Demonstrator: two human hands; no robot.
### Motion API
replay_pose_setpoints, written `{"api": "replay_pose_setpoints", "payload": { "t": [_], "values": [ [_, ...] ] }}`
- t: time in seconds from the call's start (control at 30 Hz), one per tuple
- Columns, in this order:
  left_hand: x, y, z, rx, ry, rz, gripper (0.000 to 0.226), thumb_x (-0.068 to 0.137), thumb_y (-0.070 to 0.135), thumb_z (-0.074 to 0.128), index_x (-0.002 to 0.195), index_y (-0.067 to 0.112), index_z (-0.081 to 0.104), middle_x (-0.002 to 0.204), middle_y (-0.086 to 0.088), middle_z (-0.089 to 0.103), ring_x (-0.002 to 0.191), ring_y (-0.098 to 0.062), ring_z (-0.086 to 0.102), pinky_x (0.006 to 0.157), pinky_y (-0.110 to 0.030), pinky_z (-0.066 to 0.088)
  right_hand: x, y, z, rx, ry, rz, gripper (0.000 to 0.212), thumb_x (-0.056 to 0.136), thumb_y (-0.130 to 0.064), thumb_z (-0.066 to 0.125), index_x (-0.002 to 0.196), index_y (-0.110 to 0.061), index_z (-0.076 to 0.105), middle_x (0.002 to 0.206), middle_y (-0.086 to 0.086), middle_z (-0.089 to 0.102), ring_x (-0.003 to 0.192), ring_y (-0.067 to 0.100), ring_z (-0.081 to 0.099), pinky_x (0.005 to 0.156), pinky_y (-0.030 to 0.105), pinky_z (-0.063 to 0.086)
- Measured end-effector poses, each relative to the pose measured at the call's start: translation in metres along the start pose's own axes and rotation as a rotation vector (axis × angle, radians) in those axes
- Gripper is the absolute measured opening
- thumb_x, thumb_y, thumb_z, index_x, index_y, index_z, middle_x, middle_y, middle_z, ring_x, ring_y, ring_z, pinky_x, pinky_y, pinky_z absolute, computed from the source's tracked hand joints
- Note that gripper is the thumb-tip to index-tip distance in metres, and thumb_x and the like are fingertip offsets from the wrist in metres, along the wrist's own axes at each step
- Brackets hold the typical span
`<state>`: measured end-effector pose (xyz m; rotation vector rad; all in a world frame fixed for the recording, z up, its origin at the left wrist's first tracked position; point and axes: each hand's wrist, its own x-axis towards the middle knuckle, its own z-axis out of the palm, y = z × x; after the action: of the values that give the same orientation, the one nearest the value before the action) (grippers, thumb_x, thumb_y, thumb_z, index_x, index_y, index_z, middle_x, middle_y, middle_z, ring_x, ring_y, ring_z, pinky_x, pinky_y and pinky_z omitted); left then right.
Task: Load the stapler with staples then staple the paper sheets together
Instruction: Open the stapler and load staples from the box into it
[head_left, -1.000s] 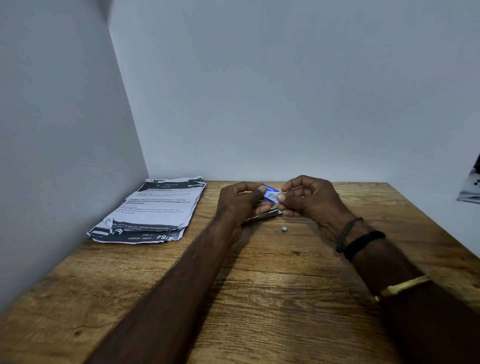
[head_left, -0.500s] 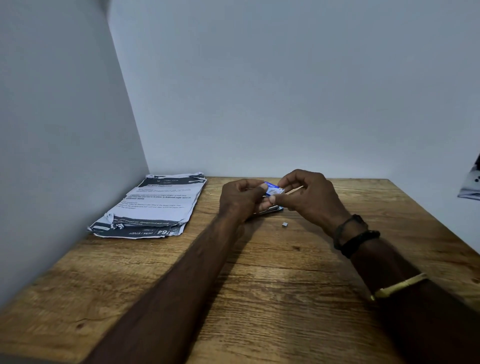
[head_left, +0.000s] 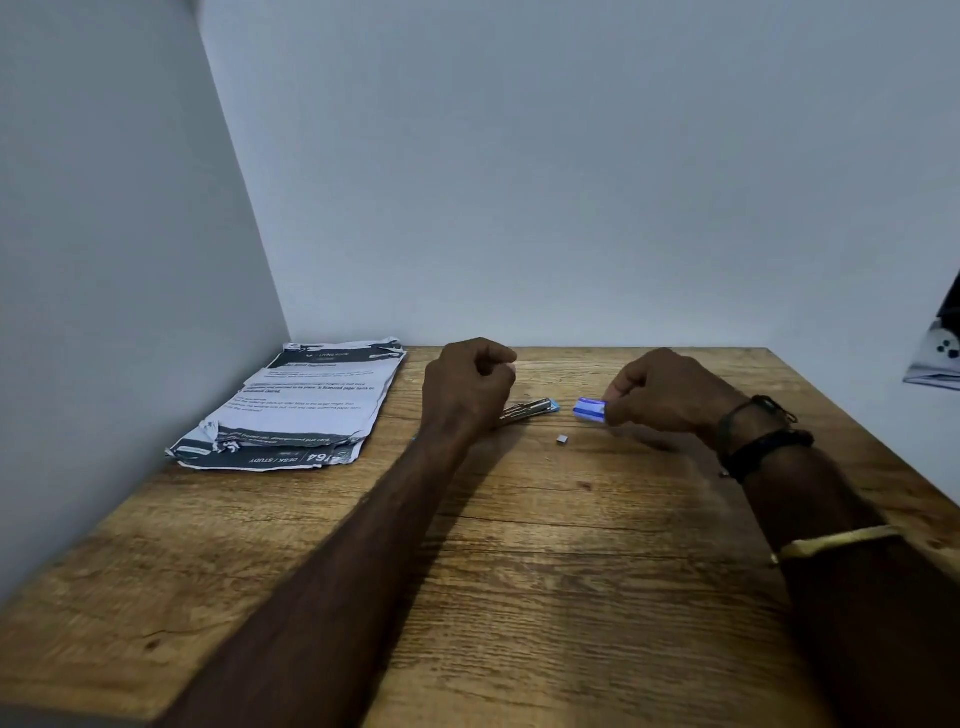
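Observation:
My left hand (head_left: 470, 389) hovers over the table with its fingers curled and the thumb pressed to the fingertips; nothing shows between them. Just right of and below it, the metal stapler (head_left: 530, 409) with a blue end lies flat on the wood, partly hidden by that hand. My right hand (head_left: 660, 395) pinches a small blue and white staple box (head_left: 589, 409) just above the table, right of the stapler. A tiny loose clump of staples (head_left: 562, 439) lies between the two hands. The stack of printed paper sheets (head_left: 306, 405) rests at the back left.
The wooden table (head_left: 519, 571) sits in a corner, with grey walls at the left and back. The paper stack has crumpled, torn front edges. A dark and white object (head_left: 940, 358) pokes in at the right edge, off the table.
The hands, joined on the staple box before, have parted. My right hand carried the box to the right and down. My left hand drew back to the left with its fingers curled.

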<state>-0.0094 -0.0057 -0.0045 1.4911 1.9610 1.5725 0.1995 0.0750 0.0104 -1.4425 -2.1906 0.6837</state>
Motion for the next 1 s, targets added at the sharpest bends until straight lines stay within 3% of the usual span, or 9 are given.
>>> {"api": "replay_pose_setpoints", "payload": {
  "t": [0.17,0.3,0.4,0.5,0.63,0.73,0.87,1.0],
  "values": [
    [0.003,-0.006,-0.003,0.189,-0.114,0.035,0.029,0.081,0.027,0.078,0.108,0.02,0.075,0.104,0.002,0.075,0.093,-0.012,0.063,0.085,-0.026,0.049,0.002,-0.002,0.009,-0.172,-0.052,0.064,0.014,0.068,-0.023,0.084,0.082,-0.022,0.079,0.089,-0.003,0.075,0.09,0.014,0.066,0.078,0.03,0.056],
    [0.007,-0.009,-0.002,0.35,-0.223,-0.003,0.055,0.071,0.04,0.087,0.12,0.022,0.069,0.115,0.004,0.07,0.105,-0.015,0.063,0.091,-0.032,0.051,0.002,-0.003,0.011,-0.207,-0.057,0.046,0.018,0.07,-0.023,0.084,0.086,-0.021,0.078,0.093,-0.002,0.075,0.092,0.017,0.066,0.079,0.032,0.057],
    [0.009,-0.014,-0.001,0.406,-0.251,-0.036,0.061,0.068,0.04,0.089,0.121,0.02,0.067,0.114,0.001,0.071,0.107,-0.018,0.064,0.093,-0.035,0.052,0.0,-0.006,0.015,-0.131,0.016,-0.059,0.02,0.071,-0.026,0.084,0.089,-0.025,0.077,0.095,-0.005,0.072,0.093,0.016,0.065,0.075,0.028,0.05],
    [0.007,-0.018,0.0,0.459,-0.258,-0.073,0.051,0.067,0.04,0.089,0.11,0.021,0.071,0.106,-0.001,0.074,0.104,-0.02,0.067,0.092,-0.036,0.053,-0.005,-0.014,0.024,-0.122,0.03,-0.204,0.016,0.073,-0.023,0.081,0.082,-0.034,0.076,0.089,-0.008,0.07,0.089,0.015,0.066,0.072,0.027,0.049],
    [0.002,-0.021,0.004,0.484,-0.23,-0.11,0.031,0.068,0.041,0.087,0.09,0.021,0.076,0.094,-0.001,0.077,0.094,-0.02,0.069,0.085,-0.033,0.056,-0.009,-0.02,0.034,-0.245,-0.025,-0.293,0.012,0.078,-0.03,0.083,0.089,-0.034,0.08,0.092,-0.008,0.071,0.095,0.017,0.065,0.085,0.036,0.054],
    [0.002,-0.021,0.004,0.5,-0.219,-0.093,0.024,0.075,0.035,0.083,0.092,0.019,0.079,0.095,-0.004,0.078,0.096,-0.022,0.07,0.081,-0.03,0.054,-0.009,-0.02,0.038,-0.284,-0.016,-0.33,0.008,0.08,-0.029,0.081,0.087,-0.032,0.081,0.091,-0.007,0.074,0.093,0.016,0.065,0.083,0.035,0.054],
    [0.002,-0.021,0.004,0.512,-0.209,-0.066,0.023,0.078,0.033,0.082,0.097,0.021,0.078,0.102,-0.004,0.077,0.101,-0.022,0.069,0.084,-0.03,0.052,-0.007,-0.019,0.041,-0.3,0.009,-0.37,0.004,0.081,-0.034,0.081,0.083,-0.031,0.079,0.072,-0.017,0.056,0.084,0.012,0.056,0.075,0.031,0.044],
    [0.0,-0.021,0.003,0.514,-0.175,-0.02,0.021,0.078,0.033,0.081,0.098,0.025,0.078,0.104,-0.003,0.076,0.102,-0.024,0.067,0.086,-0.033,0.054,-0.006,-0.016,0.04,-0.25,0.086,-0.396,0.01,0.082,-0.037,0.079,0.081,-0.029,0.074,0.075,-0.016,0.054,0.084,0.013,0.055,0.077,0.034,0.046]
  ]
}}
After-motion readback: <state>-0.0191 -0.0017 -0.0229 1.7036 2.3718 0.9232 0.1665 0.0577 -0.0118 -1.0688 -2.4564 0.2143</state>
